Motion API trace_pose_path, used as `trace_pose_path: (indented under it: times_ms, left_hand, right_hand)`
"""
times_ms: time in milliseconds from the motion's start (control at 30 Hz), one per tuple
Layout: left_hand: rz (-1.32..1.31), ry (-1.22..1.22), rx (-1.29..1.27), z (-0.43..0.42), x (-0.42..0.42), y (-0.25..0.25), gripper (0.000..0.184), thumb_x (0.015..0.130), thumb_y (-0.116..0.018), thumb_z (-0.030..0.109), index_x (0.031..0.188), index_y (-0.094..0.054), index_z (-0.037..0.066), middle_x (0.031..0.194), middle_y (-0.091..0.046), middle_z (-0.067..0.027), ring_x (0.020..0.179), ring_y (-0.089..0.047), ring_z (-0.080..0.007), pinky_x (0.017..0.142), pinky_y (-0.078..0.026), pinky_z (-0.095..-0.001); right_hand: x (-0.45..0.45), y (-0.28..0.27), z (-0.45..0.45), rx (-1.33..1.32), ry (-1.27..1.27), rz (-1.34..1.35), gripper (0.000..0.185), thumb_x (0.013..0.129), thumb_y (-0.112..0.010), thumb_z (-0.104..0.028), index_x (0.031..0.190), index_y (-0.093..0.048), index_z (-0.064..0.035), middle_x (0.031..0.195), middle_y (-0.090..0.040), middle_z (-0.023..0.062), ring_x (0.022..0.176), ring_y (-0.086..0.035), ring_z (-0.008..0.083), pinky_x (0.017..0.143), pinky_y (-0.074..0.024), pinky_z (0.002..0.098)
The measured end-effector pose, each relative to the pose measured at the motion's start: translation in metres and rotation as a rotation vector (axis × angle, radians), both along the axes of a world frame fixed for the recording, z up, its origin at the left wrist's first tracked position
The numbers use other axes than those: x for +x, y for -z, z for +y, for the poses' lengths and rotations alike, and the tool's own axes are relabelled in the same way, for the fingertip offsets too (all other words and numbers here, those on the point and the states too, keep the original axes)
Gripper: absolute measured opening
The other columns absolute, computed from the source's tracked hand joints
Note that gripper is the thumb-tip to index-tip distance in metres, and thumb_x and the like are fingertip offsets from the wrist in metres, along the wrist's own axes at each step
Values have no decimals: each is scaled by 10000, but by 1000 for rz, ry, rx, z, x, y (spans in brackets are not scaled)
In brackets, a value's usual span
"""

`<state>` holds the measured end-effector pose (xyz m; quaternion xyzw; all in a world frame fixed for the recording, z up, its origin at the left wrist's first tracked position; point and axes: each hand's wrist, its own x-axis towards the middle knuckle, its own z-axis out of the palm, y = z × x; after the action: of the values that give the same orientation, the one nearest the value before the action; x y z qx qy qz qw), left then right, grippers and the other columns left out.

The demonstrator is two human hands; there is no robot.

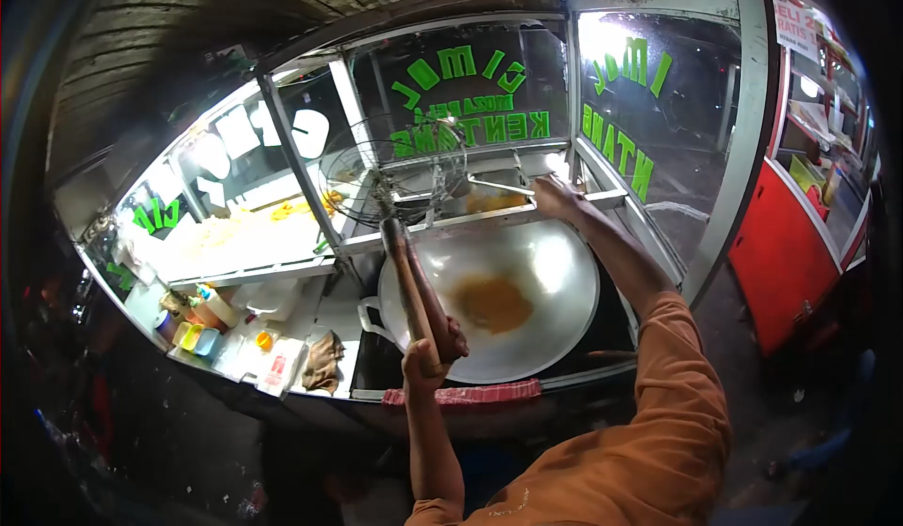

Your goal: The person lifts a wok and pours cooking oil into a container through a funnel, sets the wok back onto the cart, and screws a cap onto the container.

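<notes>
My left hand (422, 364) is closed around the lower end of a long wooden handle. That handle belongs to a wire skimmer (390, 173), whose round mesh head is raised over the back edge of the stall. A second dark handle (428, 286) runs alongside it, with a rounded end beside my fingers. Below lies a large metal wok (564, 310) with a shallow pool of brown oil (494, 304) in its middle. My right hand (559, 197) reaches over the wok's far rim, its fingers closed on a thin metal handle (500, 185) above an orange-brown patch (496, 204).
Glass panels with green lettering (470, 131) enclose the back. To the left is a lit display of food (235, 235). Bottles (216, 305), small tubs (199, 340) and a brown cloth (324, 361) stand on the left counter. A red cloth (461, 393) lies along the front edge.
</notes>
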<state>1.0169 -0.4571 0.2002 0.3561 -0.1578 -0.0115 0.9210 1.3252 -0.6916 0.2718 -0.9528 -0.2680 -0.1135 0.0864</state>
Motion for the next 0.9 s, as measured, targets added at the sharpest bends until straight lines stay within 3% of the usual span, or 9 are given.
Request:
trace_pose_path:
  times_ms: [233,300,433,467,500,600,633,700,900]
  left_hand:
    - [39,-120,3,-5,-61,-14,603,692,-610,361,1099,-417,-40,908,-492,-127,761,-551,-229,647,-483,-329]
    - [37,-162,8,-7,-71,-19,601,683,-616,366,1083,-422,-38,906,-493,-130,765,-552,-228,638,-486,-327]
    - [91,-190,102,4,-76,-13,616,676,-614,364,1092,-402,-38,909,-484,-137,754,-545,-235,626,-482,-335]
    - [90,-187,91,5,-80,-9,618,678,-615,361,1098,-399,-38,914,-483,-137,757,-544,-235,631,-478,-336]
    - [85,-177,90,8,-83,-5,621,680,-616,357,1105,-395,-38,919,-481,-137,761,-542,-236,636,-475,-336]
    - [47,-210,76,9,-90,0,619,688,-613,343,1118,-388,-41,926,-479,-135,772,-539,-237,655,-464,-337]
    - [35,-243,54,4,-94,2,617,690,-612,338,1121,-387,-43,927,-479,-133,776,-538,-237,662,-461,-338]
    - [28,-233,44,-1,-94,-2,628,700,-599,341,1126,-382,-65,938,-472,-149,776,-530,-238,659,-466,-344]
    - [4,-201,80,-2,-85,-3,623,707,-597,336,1163,-380,-30,930,-480,-157,768,-528,-247,652,-478,-351]
  right_hand:
    - [5,3,29,-127,38,-289,129,776,-514,-122,814,-606,-40,772,-631,167,759,-636,302,646,-513,408]
    - [-6,13,39,74,71,-207,151,787,-513,-153,833,-609,-46,757,-628,166,736,-637,289,629,-510,406]
    - [14,28,23,-127,-85,-101,140,778,-520,-142,821,-612,-46,757,-628,139,734,-626,282,622,-507,402]
    - [47,51,14,-338,-220,-394,140,767,-536,-147,821,-613,-44,783,-630,120,722,-619,271,629,-507,387]
    - [-5,0,-1,-302,-139,-82,138,763,-527,-130,818,-610,-34,807,-624,127,741,-608,268,649,-499,369]
    - [8,5,-66,-378,-266,-125,113,731,-534,-75,814,-578,-11,808,-587,156,828,-569,320,759,-459,410]
    - [-18,-21,-80,-241,-327,-199,165,706,-544,-45,860,-594,-11,851,-595,171,857,-572,328,775,-460,411]
    - [-60,-85,-69,-477,-126,-27,225,685,-559,-37,905,-603,-18,895,-601,173,897,-571,327,794,-459,410]
    - [45,14,-21,-300,80,-270,116,708,-553,-98,747,-638,-29,745,-631,146,726,-625,274,655,-503,400]
